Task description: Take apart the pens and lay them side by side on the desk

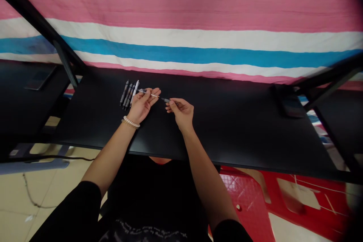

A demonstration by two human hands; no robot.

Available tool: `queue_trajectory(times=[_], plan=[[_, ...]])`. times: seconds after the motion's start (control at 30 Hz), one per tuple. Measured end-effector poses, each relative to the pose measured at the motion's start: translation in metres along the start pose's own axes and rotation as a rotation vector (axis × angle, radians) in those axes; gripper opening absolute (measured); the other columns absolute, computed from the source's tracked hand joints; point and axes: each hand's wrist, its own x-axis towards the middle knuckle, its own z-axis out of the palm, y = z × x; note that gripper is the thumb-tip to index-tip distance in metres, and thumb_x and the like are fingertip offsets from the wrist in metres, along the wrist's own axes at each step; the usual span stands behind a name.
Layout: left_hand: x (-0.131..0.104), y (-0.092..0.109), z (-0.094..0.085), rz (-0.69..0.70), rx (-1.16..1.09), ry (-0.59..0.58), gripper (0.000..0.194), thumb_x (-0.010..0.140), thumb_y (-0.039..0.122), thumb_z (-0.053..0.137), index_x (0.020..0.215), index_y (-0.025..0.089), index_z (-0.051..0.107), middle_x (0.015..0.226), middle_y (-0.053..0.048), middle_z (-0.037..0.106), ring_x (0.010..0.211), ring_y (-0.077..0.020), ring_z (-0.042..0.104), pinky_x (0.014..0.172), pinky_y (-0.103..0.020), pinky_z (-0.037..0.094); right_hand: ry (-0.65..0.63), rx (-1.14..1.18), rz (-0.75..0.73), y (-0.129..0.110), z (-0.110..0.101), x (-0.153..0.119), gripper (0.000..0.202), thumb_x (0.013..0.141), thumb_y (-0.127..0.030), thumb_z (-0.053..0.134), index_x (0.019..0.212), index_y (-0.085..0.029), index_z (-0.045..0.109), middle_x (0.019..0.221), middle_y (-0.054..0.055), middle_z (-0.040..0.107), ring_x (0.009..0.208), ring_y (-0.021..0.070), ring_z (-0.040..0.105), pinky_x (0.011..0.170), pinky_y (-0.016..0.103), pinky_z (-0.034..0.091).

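My left hand [142, 105], palm turned up and with a beaded bracelet on its wrist, pinches a thin, pale pen refill [154, 95] between thumb and fingers. A clear, slender piece [141, 90] shows at the same fingers; whether it is separate from the refill I cannot tell. Just to the right, my right hand [183, 113] pinches a dark grey pen part [165, 100], its tip close to the refill's end. Beside my left hand, several dark pens [124, 93] lie side by side on the black table [241, 124], with a white pen [135, 90] at their right.
Black metal supports [42, 19] rise at both ends of the table. A dark object [292, 106] lies near the right support, and a phone-like slab [41, 78] on the left table. Striped cloth [198, 11] hangs behind. A red stool [244, 200] stands below the front edge.
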Motion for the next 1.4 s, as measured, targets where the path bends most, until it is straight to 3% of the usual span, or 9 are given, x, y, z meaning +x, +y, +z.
queue_trajectory(times=[0.2,0.43,0.6,0.77,0.9,1.0,1.13,1.3,1.4], plan=[[-0.004,-0.005,0.003,-0.057,0.060,-0.074,0.014,0.088,0.025,0.076,0.094,0.016,0.068,0.107,-0.011,0.079,0.114,-0.0253,0.073,0.109,-0.047,0.051,-0.017,-0.036,0.018,-0.003,0.008,-0.006,0.045,0.072,-0.059,0.084,0.091,-0.020,0.072,0.079,0.004,0.078,0.069,0.0188,0.076,0.063,0.032,0.065],[-0.004,-0.003,0.001,-0.044,0.061,-0.119,0.016,0.087,0.027,0.078,0.094,0.016,0.069,0.106,-0.011,0.080,0.106,-0.0234,0.076,0.101,-0.040,0.056,-0.098,-0.088,0.186,-0.007,0.008,-0.008,0.058,0.083,-0.075,0.062,0.073,-0.017,0.067,0.054,0.003,0.068,0.039,0.0121,0.061,0.035,0.021,0.046],[-0.003,-0.002,0.000,-0.027,0.052,-0.053,0.013,0.089,0.026,0.075,0.095,0.017,0.067,0.108,-0.011,0.079,0.115,-0.0241,0.072,0.106,-0.042,0.053,-0.071,-0.055,0.079,-0.007,0.010,-0.007,0.058,0.065,-0.067,0.084,0.098,-0.021,0.070,0.080,0.002,0.077,0.063,0.0151,0.073,0.052,0.024,0.059],[-0.004,-0.001,0.002,-0.059,0.067,-0.089,0.015,0.089,0.027,0.076,0.096,0.016,0.067,0.107,-0.012,0.079,0.116,-0.0258,0.072,0.107,-0.044,0.052,-0.086,-0.162,0.075,-0.010,0.006,-0.008,0.049,0.083,-0.068,0.068,0.081,-0.019,0.072,0.062,0.001,0.069,0.045,0.0099,0.060,0.043,0.022,0.049],[-0.005,0.000,0.003,-0.034,0.061,-0.069,0.015,0.089,0.028,0.076,0.094,0.017,0.067,0.106,-0.011,0.080,0.118,-0.0258,0.071,0.108,-0.045,0.051,-0.124,-0.126,0.024,-0.010,0.004,-0.007,0.047,0.072,-0.059,0.084,0.097,-0.020,0.074,0.073,0.001,0.074,0.054,0.0122,0.067,0.048,0.023,0.053],[-0.004,0.000,0.003,-0.035,0.048,-0.056,0.015,0.090,0.027,0.075,0.095,0.016,0.066,0.107,-0.012,0.079,0.118,-0.0260,0.071,0.108,-0.044,0.051,-0.137,-0.138,0.076,-0.010,0.004,-0.007,0.045,0.078,-0.062,0.076,0.090,-0.018,0.074,0.070,0.003,0.074,0.051,0.0125,0.066,0.046,0.023,0.052],[-0.004,0.001,0.003,-0.027,0.030,-0.072,0.012,0.090,0.025,0.074,0.095,0.016,0.067,0.105,-0.010,0.080,0.113,-0.0248,0.073,0.106,-0.042,0.053,-0.116,-0.143,0.054,-0.010,0.004,-0.007,0.048,0.072,-0.060,0.082,0.095,-0.019,0.074,0.078,0.004,0.077,0.058,0.0144,0.070,0.051,0.025,0.056],[-0.004,0.002,0.003,-0.027,0.027,-0.062,0.010,0.092,0.025,0.073,0.094,0.016,0.067,0.106,-0.011,0.079,0.110,-0.0240,0.074,0.106,-0.042,0.053,-0.123,-0.173,0.069,-0.012,0.004,-0.009,0.048,0.077,-0.061,0.078,0.100,-0.020,0.074,0.074,0.003,0.076,0.055,0.0138,0.068,0.049,0.024,0.055],[-0.004,0.002,0.002,-0.023,0.026,-0.073,0.010,0.092,0.025,0.072,0.094,0.016,0.067,0.107,-0.011,0.079,0.108,-0.0239,0.075,0.106,-0.042,0.053,-0.109,-0.188,0.063,-0.013,0.005,-0.010,0.046,0.082,-0.065,0.071,0.089,-0.019,0.073,0.066,0.003,0.073,0.050,0.0130,0.066,0.050,0.025,0.055]])
